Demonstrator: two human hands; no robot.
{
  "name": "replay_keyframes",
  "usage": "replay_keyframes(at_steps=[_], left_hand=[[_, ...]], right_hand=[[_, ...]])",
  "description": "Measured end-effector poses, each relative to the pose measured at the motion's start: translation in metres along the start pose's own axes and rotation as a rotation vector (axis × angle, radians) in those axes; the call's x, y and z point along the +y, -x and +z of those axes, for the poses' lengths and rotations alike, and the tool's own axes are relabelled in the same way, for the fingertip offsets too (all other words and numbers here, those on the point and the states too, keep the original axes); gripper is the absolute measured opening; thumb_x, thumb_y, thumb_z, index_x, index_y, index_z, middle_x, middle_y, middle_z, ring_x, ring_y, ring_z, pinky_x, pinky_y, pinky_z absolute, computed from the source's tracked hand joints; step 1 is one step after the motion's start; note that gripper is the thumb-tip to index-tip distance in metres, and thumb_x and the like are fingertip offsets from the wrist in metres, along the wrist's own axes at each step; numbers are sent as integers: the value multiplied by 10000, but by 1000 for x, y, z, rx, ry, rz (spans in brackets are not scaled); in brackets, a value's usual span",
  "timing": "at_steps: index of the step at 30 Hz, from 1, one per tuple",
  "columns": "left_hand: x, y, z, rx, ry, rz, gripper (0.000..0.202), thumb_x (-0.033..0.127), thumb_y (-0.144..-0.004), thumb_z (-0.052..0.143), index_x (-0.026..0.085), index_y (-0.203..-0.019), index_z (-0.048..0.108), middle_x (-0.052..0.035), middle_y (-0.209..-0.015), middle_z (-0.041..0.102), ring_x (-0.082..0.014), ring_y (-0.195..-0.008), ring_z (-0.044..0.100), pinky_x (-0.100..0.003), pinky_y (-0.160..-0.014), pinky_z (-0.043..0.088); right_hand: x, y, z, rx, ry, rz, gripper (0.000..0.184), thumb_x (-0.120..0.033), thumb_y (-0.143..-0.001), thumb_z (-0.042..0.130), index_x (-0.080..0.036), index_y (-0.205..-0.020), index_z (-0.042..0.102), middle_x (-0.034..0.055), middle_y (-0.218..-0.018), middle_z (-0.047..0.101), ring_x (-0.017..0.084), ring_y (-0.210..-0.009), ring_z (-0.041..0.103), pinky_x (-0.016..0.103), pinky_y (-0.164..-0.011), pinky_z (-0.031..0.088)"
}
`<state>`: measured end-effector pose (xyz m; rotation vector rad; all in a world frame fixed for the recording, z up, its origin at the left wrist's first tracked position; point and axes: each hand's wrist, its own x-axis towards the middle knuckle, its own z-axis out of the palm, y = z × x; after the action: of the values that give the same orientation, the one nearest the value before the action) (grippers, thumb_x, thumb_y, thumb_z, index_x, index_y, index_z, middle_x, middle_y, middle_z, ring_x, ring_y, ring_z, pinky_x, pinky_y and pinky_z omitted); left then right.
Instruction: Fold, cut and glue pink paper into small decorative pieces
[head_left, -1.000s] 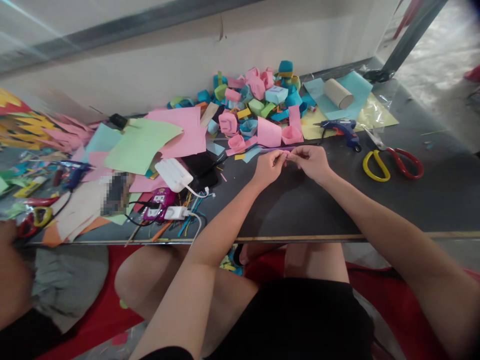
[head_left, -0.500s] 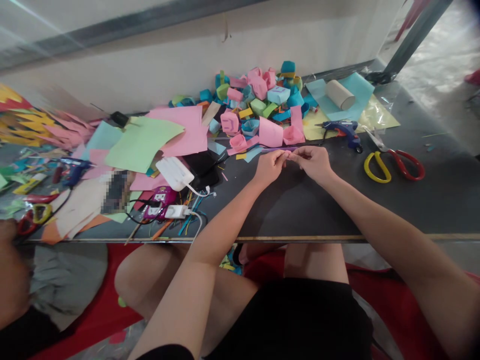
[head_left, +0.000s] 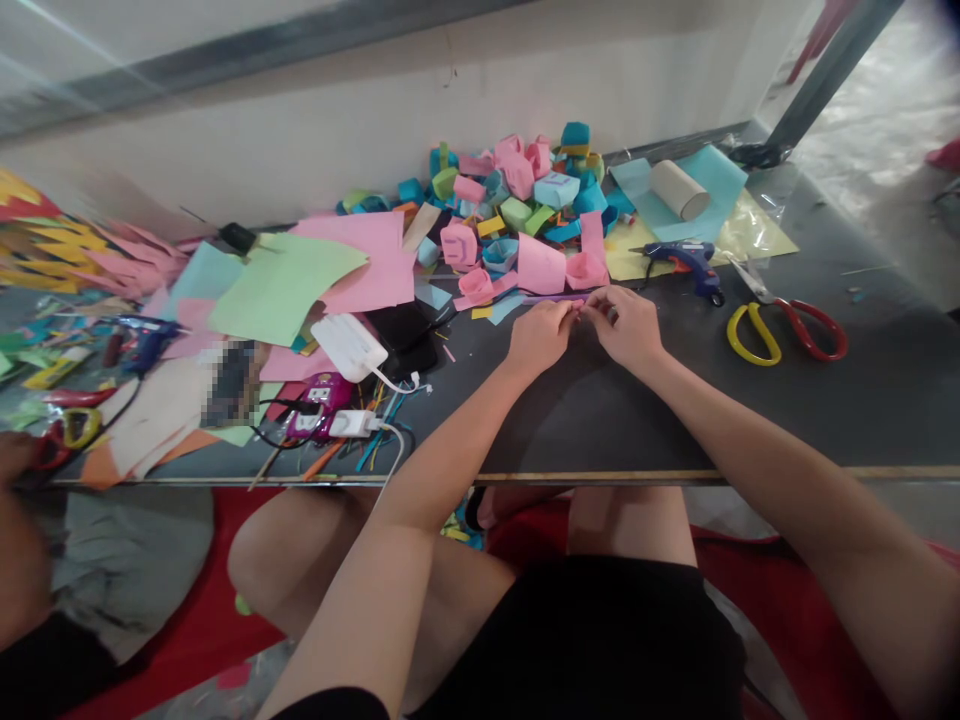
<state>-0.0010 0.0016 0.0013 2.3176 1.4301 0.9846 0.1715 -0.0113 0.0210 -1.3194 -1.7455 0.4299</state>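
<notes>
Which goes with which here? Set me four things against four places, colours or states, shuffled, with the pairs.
1. Left hand
2. Tube
3. Far-right scissors
4. Green sheet

A. Lying on a blue sheet
B. Overlapping pink paper
C. At a tiny pink piece
D. Yellow-and-red-handled

Pairs: 1-C, 2-A, 3-D, 4-B.
</notes>
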Motion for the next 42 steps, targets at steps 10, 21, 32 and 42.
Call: replay_keyframes(at_steps=[10,21,32,42], left_hand=[[-4,-2,-1,4,393,-86,522,613,-1007,464,182,-1019,757,-56,-854,800,-124,-658,680,-246,-644,542],[-14,-1,1,-13,200,77,481,554,-1020,480,193,-1072,794,-78,-840,794,-172,-745,709,-287,-700,519],[-9,1,3,-51,350,2,510,567,-1026,453,178,-1068,779,-74,-859,800,-143,-679,690,-266,-670,554],[-7,1,-5,-84,269,114,412,425,-1036,488,183,-873,779,-58,-825,790,-145,-702,700,-269,-716,529]], right_hand=[[8,-9,-1,-216,-607,252,572,-701,-630,849,-177,-848,769,54,-728,738,118,-561,568,260,-484,459],[5,-10,-7,-288,-548,294,547,-666,-558,900,-168,-728,752,76,-687,746,119,-532,571,266,-466,449],[9,-11,-9,-279,-551,267,513,-656,-618,876,-170,-749,778,69,-686,741,126,-554,590,267,-479,453],[11,-11,-12,-311,-484,225,507,-672,-615,872,-183,-715,782,61,-654,723,131,-532,567,286,-480,457]])
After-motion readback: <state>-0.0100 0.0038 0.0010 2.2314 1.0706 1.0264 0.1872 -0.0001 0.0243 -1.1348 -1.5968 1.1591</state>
